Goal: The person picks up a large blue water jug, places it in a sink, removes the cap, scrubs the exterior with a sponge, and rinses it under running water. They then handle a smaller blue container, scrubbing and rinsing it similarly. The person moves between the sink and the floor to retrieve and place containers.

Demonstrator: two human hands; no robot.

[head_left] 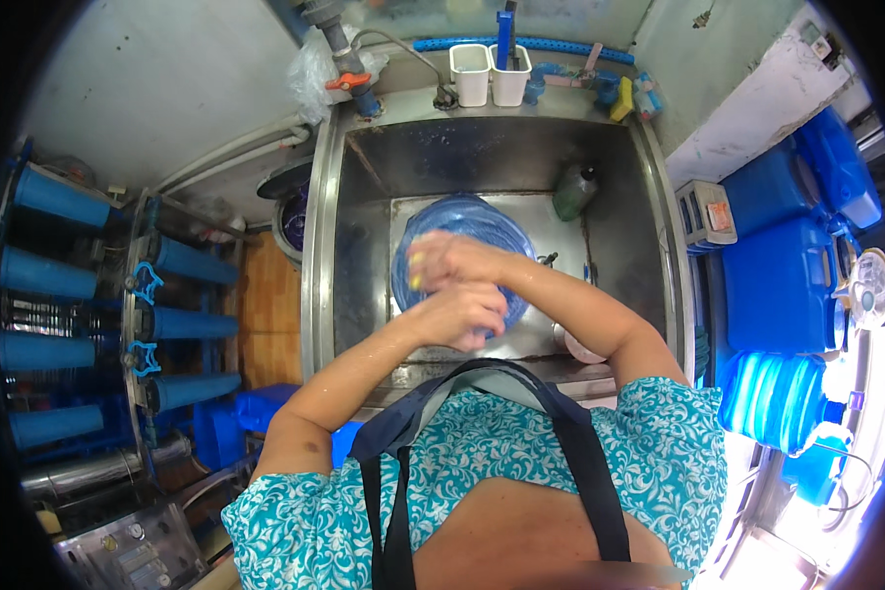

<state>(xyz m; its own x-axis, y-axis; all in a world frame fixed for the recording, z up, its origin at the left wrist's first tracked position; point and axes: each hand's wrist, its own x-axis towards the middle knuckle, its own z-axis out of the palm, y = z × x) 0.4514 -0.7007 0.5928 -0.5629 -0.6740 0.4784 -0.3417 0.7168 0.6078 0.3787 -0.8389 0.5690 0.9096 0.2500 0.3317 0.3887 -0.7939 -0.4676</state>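
Note:
Over the steel sink (322, 246), my forearms come together, with my right hand (452, 258) just beyond my left hand (462, 320). Both hands are blurred. Yellow bits of something, too smeared to identify, show at the fingers of my right hand, which are bent around it. The fingers of my left hand curl inward, and whatever they hold is hidden. Below the hands a round, translucent blue ribbed vessel (470, 218) stands on the sink floor, partly covered by them. Drops of water glisten on my left forearm.
A green bottle (573, 193) stands in the sink's far right corner. White cups (470, 77) and a yellow sponge (621, 99) sit on the back ledge near an orange-handled valve (348, 82). Blue jugs (772, 285) stack up at right; blue filter cylinders (195, 323) line the left.

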